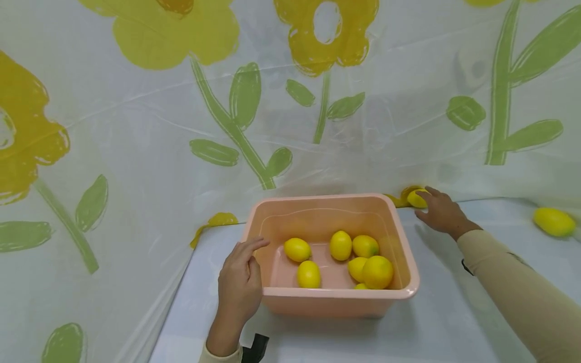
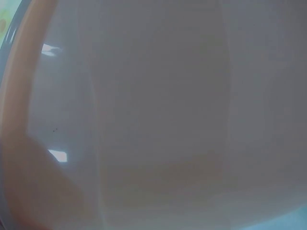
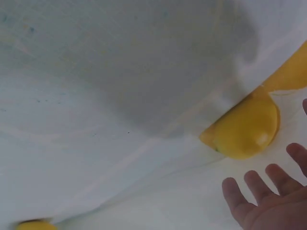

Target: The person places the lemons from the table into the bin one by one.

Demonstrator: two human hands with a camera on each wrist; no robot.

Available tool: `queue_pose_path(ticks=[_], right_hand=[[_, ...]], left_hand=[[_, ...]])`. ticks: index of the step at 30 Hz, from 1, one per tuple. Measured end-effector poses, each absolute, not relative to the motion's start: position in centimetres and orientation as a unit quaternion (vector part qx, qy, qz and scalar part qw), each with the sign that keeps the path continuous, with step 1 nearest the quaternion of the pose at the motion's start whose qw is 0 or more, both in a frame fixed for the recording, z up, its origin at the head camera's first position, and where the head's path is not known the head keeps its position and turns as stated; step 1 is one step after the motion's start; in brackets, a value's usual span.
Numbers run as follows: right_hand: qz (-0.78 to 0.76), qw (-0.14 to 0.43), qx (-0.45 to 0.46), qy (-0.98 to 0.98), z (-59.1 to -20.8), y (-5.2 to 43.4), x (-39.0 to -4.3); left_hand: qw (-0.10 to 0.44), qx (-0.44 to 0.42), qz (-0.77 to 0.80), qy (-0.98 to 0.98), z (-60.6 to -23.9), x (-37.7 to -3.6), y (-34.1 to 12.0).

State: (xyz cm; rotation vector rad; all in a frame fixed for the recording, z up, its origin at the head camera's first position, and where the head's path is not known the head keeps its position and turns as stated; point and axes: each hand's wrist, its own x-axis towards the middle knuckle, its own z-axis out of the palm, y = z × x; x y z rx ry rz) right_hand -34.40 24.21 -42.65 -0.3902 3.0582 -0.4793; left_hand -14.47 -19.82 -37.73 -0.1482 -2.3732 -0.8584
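A pink plastic tub [image 1: 404,262] stands on the white table and holds several yellow lemons [image 1: 340,245]. My left hand [image 1: 240,282] rests against the tub's near left corner, fingers fairly straight, the index tip on the rim. The left wrist view shows only a blurred close view of the tub wall [image 2: 153,115]. My right hand [image 1: 437,210] reaches to the back right of the tub, where a lemon [image 1: 416,198] lies against the floral sheet. In the right wrist view the hand's [image 3: 271,194] fingers are spread and straight, just short of the lemon [image 3: 245,128].
Another lemon [image 1: 554,222] lies on the table at the far right. A piece of a lemon [image 3: 33,225] shows at the bottom left of the right wrist view. A white sheet [image 1: 290,116] printed with yellow flowers hangs close behind and to the left.
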Motion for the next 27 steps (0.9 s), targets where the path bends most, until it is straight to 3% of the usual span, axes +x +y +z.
queue_pose_path(ticks=[15,27], right_hand=[[-0.140,0.067,-0.102,0.983,-43.1,24.3,-35.6],[-0.115,0.032,-0.113,0.986,-43.1,24.4,-35.3]], left_hand=[[0.292,-0.045,-0.329,-0.897,-37.6,-14.5,-19.7],[0.294,-0.047,-0.326,-0.897,-37.5,-14.4,-19.7]])
